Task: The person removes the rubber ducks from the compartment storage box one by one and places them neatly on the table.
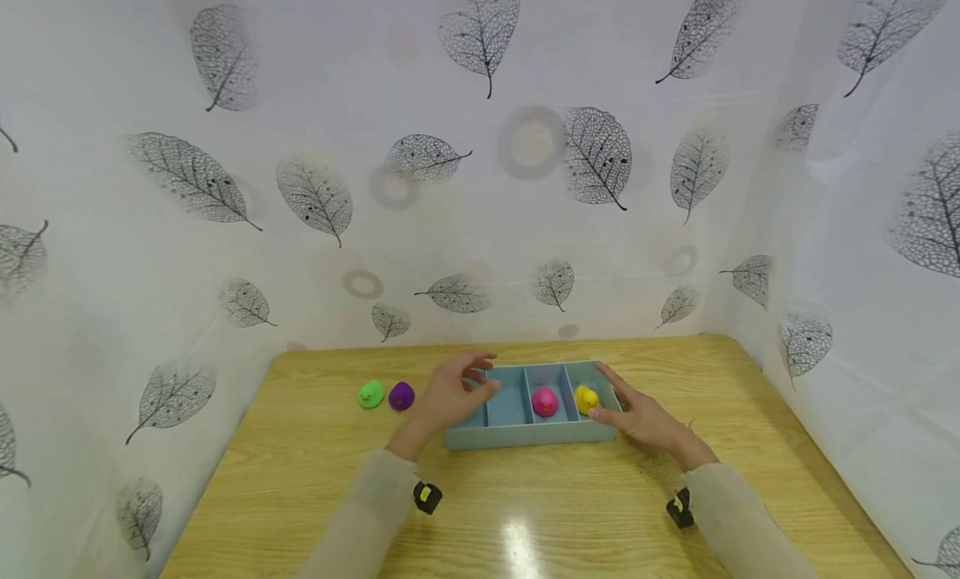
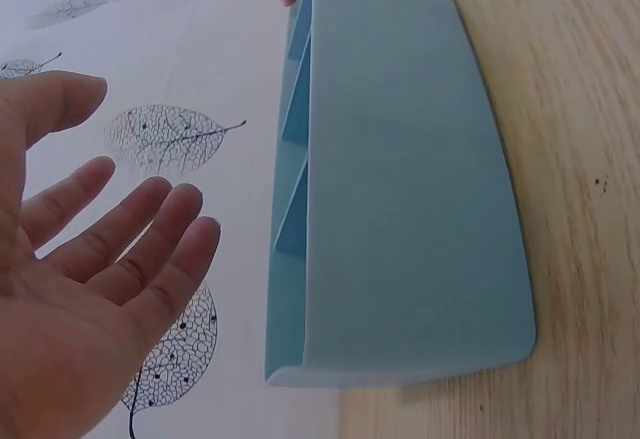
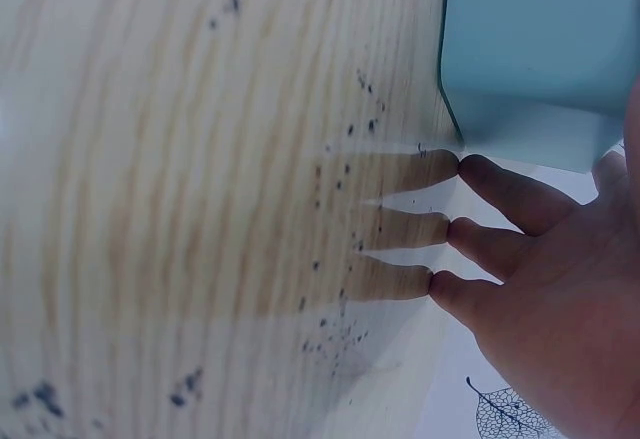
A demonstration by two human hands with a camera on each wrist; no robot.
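Wooden table (image 1: pixel 270 471) — hands (image 1: pixel 452 391) (image 1: pixel 648 421) near tray (image 1: pixel 525 435), four ducks (image 1: pixel 545 403)

**Beige and Black, Touched With Yellow**

Seen on my remote feed, the left sleeve (image 1: pixel 371 508) and right sleeve (image 1: pixel 738 512) are wrist-length and plain, in a pale beige cloth. The left wrist unit (image 1: pixel 427 497) is compact, black and squarish, with a bright yellow patch; the right wrist unit (image 1: pixel 681 510), also black, shows a smaller yellow mark. The left hand (image 1: pixel 452 394) and right hand (image 1: pixel 647 419) are bare.

no readable text, no legible labels or brands, no numbers, no signs
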